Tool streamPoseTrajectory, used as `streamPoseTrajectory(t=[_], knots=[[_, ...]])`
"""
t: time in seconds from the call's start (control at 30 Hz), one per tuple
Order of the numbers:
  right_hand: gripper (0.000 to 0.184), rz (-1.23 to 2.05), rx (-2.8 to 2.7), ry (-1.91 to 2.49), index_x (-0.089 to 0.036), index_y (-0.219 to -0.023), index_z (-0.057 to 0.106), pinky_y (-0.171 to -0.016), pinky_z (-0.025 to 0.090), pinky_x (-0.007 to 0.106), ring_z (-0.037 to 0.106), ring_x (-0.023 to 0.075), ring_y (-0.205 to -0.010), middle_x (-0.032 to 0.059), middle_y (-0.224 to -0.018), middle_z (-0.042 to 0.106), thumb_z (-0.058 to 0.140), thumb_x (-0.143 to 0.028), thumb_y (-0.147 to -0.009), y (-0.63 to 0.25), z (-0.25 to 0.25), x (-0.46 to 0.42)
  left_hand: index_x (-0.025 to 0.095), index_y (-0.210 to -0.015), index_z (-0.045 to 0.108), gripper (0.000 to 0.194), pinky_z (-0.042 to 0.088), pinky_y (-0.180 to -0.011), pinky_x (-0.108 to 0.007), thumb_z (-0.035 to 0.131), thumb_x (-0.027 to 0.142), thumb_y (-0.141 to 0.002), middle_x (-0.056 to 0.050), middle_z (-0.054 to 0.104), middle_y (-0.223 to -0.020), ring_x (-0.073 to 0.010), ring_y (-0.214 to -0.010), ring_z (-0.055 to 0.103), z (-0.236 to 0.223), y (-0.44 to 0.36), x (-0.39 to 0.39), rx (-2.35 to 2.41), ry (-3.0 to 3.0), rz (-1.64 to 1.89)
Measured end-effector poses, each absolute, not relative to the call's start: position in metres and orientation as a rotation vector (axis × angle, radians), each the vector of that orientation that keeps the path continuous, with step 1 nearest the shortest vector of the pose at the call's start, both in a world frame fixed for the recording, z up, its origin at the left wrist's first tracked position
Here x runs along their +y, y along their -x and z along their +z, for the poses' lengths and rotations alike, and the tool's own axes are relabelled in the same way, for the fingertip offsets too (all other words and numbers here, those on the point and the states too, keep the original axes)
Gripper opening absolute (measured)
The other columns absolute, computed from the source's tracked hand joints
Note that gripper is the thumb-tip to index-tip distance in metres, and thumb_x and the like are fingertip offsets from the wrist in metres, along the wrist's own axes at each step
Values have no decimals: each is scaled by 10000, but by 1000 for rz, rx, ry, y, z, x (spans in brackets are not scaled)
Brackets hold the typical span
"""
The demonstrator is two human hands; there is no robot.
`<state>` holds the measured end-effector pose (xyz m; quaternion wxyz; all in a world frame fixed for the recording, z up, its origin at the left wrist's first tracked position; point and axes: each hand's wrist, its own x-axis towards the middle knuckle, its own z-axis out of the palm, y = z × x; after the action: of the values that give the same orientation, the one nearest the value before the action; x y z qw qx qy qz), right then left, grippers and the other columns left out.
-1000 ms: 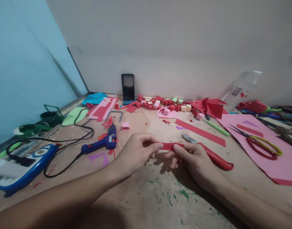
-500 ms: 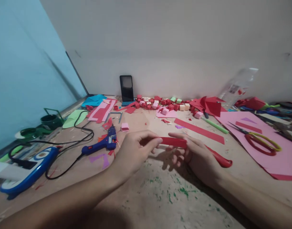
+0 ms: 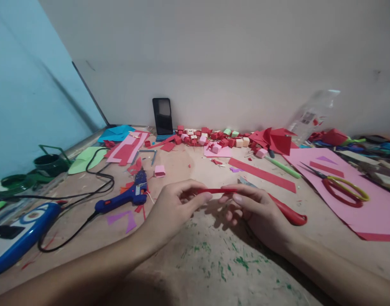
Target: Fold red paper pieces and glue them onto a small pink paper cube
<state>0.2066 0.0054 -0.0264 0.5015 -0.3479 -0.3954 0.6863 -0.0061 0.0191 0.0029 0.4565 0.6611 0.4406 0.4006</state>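
Note:
A narrow red paper strip (image 3: 216,191) stretches between my two hands above the worktable, seen nearly edge-on. My left hand (image 3: 179,202) pinches its left end between thumb and fingers. Thumb and forefinger of my right hand (image 3: 257,208) close on the other end, while the lower fingers curl loosely beneath. Partly hidden behind my right hand lies a red-handled cutter (image 3: 290,212), its grey blade tip showing past the knuckles. To the left of my left hand rest a blue glue gun (image 3: 128,197) and a small pink paper box (image 3: 159,171).
Small folded paper cubes (image 3: 214,138) line the wall beside an upright phone (image 3: 162,117). Scissors (image 3: 341,187) lie on pink paper (image 3: 382,204) at right. A wide red strip (image 3: 261,174) lies behind my hands. The glue gun's black cord (image 3: 74,239) loops to a blue-white power strip (image 3: 23,233).
The red strip has turned from showing its flat face to nearly edge-on. My right thumb has come onto its right end. The view has shifted slightly to the right.

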Motion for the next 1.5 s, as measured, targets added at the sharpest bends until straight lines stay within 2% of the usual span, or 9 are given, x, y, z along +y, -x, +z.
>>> streamPoseTrajectory(t=[0.27, 0.53, 0.63, 0.77, 0.93, 1.1, 1.23, 1.4, 1.5], knots=[[316, 1657, -1005, 912, -217, -1058, 824, -595, 568, 254, 744, 166, -597, 51, -709, 798, 908, -361, -790, -210, -30, 6, 188, -981, 787, 147, 530, -719, -282, 726, 266, -873, -30, 793, -955, -180, -820, 702, 6, 8, 17, 1151, -1747, 977], [199, 1627, -1092, 936, -160, -982, 825, -581, 532, 239, 773, 192, -594, 72, -648, 784, 819, -335, -886, -205, -29, 5, 212, -1092, 692, 229, 556, -725, -239, 705, 141, -875, 7, 740, -911, -139, -791, 682, -2, 8, 16, 1089, -1767, 1026], [197, 1628, -1050, 918, -139, -893, 823, -563, 527, 221, 762, 172, -570, 80, -653, 786, 827, -335, -873, -204, -28, 6, 225, -1080, 602, 255, 541, -641, -199, 732, 153, -873, -22, 715, -1125, -101, -743, 651, -5, 10, 15, 1041, -1816, 1150], [262, 1637, -890, 886, -174, -937, 827, -526, 535, 213, 731, 152, -517, 56, -677, 801, 920, -315, -737, -206, -26, 8, 196, -899, 628, 121, 520, -584, -171, 698, 97, -897, -62, 638, -1315, -79, -746, 649, -6, 16, 14, 939, -2134, 1180], [242, 1677, -932, 870, -145, -793, 800, -523, 538, 235, 720, 168, -508, 70, -585, 751, 866, -376, -827, -205, -24, 7, 190, -952, 763, 173, 550, -609, -158, 656, 55, -928, -95, 673, -1278, -160, -989, 718, -4, 19, 13, 933, -2314, 1184], [265, 1659, -978, 856, -139, -783, 802, -535, 540, 232, 721, 162, -523, 69, -597, 751, 855, -390, -850, -205, -24, 8, 188, -977, 798, 225, 602, -747, -222, 623, 50, -952, -91, 727, -1263, -163, -968, 745, -6, 18, 16, 954, -2321, 1178], [273, 1641, -973, 871, -138, -752, 798, -551, 558, 226, 705, 142, -514, 65, -609, 760, 869, -386, -841, -205, -24, 8, 186, -983, 812, 107, 593, -839, -246, 743, 131, -922, -61, 783, -1111, -167, -961, 750, -8, 17, 18, 904, -2258, 1183], [239, 1635, -996, 890, -145, -829, 810, -560, 564, 243, 723, 157, -544, 67, -642, 778, 868, -376, -839, -205, -26, 7, 197, -950, 821, 83, 558, -706, -224, 754, 166, -912, -25, 802, -940, -147, -818, 726, -1, 12, 15, 966, -2057, 1110], [228, 1615, -1059, 930, -162, -946, 819, -577, 558, 258, 732, 165, -545, 57, -636, 781, 869, -353, -833, -205, -26, 4, 203, -883, 814, 127, 566, -773, -258, 705, 152, -922, -24, 808, -929, -160, -842, 730, 5, 10, 13, 990, -1958, 1072]])
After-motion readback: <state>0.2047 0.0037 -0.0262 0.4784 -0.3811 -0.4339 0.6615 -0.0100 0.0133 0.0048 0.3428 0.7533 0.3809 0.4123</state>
